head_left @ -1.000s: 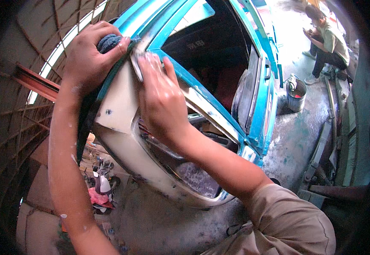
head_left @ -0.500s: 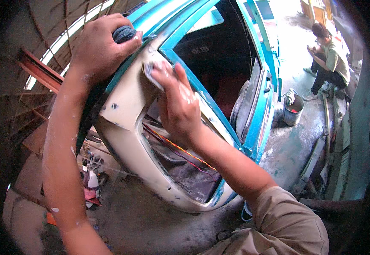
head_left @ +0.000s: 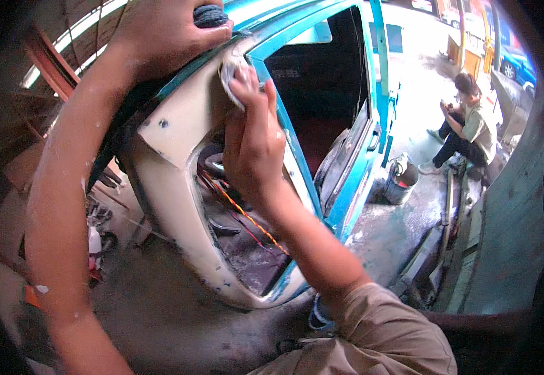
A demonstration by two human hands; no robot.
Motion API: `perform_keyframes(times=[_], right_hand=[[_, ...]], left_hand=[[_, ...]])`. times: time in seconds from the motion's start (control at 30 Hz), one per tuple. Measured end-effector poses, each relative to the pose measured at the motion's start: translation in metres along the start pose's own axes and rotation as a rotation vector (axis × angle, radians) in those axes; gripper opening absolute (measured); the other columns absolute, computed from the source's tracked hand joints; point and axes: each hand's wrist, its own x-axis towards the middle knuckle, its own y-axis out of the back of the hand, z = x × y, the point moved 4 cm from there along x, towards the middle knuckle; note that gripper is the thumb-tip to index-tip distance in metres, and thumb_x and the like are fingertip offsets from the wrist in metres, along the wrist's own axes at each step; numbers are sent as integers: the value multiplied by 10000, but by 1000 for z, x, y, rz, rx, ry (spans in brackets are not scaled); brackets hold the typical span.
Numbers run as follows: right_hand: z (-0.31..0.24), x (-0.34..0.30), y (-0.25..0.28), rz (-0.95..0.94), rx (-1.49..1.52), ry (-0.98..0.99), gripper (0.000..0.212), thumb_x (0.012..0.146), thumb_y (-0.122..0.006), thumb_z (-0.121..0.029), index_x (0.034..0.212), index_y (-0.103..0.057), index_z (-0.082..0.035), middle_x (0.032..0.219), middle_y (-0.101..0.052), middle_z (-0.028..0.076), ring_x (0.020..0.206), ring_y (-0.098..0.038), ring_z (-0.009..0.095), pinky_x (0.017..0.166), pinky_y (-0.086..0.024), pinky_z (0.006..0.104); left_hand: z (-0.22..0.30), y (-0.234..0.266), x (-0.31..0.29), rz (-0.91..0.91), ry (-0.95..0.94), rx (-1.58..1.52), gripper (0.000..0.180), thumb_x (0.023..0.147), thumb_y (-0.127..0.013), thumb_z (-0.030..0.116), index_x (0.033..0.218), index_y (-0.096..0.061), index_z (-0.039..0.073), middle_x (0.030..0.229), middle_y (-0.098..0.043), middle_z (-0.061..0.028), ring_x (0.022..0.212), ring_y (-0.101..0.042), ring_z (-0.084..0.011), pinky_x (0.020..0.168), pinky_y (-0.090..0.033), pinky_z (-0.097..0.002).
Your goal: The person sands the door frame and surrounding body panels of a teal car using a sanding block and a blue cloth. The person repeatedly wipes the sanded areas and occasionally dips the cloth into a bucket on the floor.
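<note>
My left hand [head_left: 162, 40] is curled at the top of the vehicle body, closed around a dark blue-grey, ridged bundle [head_left: 210, 17] that shows between thumb and fingers; its exact kind is unclear. With its fingers, my right hand [head_left: 254, 134] presses a pale grey sheet, apparently sandpaper [head_left: 229, 81], against the upper part of the cream-coated corner panel [head_left: 184, 128]. The sheet lies beside the blue window frame [head_left: 284, 115]. Below, red, yellow and purple wires [head_left: 237, 209] run through an opening in the panel.
On the right a person [head_left: 475, 125] squats on the floor. Between that person and the blue door stands a metal bucket [head_left: 402, 184] with a rag over its rim. Long metal parts [head_left: 437, 231] lie along the right wall. A rusty red beam [head_left: 50, 59] is at upper left.
My right hand and the sheet have shifted slightly up along the panel. My left hand sits higher in the picture as the whole view has tilted down and turned right.
</note>
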Motion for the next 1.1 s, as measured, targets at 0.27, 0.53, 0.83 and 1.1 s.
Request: perform_keyframes(times=[0.27, 0.53, 0.83, 1.1], right_hand=[[4, 16, -1, 18, -104, 36, 344, 1023, -467, 33, 1358, -542, 13, 1271, -677, 346, 1264, -627, 545, 1227, -369, 625], [5, 7, -2, -64, -53, -69, 397, 954, -518, 62, 1350, -541, 44, 1348, -653, 349, 1316, -619, 512, 1245, -323, 622], [-7, -1, -2, 0, -80, 7, 276, 1066, -453, 8, 1322, -556, -6, 1291, -664, 358, 1230, -622, 570, 1198, -399, 620], [-22, -18, -5, -43, -131, -40, 389, 979, -491, 65, 1367, -516, 66, 1439, -592, 359, 1410, -552, 494, 1230, -356, 630]], left_hand=[[2, -3, 2, 76, 58, -55, 407, 760, -792, 371, 917, -784, -4, 962, -750, -216, 954, -726, -396, 856, -568, -478], [-3, 0, -2, 72, 11, -78, 404, 754, -794, 355, 910, -776, -17, 928, -749, -237, 914, -743, -404, 828, -578, -475], [-3, 6, -2, 44, 33, -22, 403, 732, -808, 360, 906, -776, -2, 922, -751, -225, 913, -743, -401, 828, -580, -479], [-10, -3, -3, 85, -33, -36, 387, 737, -808, 351, 900, -773, 3, 952, -744, -232, 941, -732, -404, 834, -571, -487]])
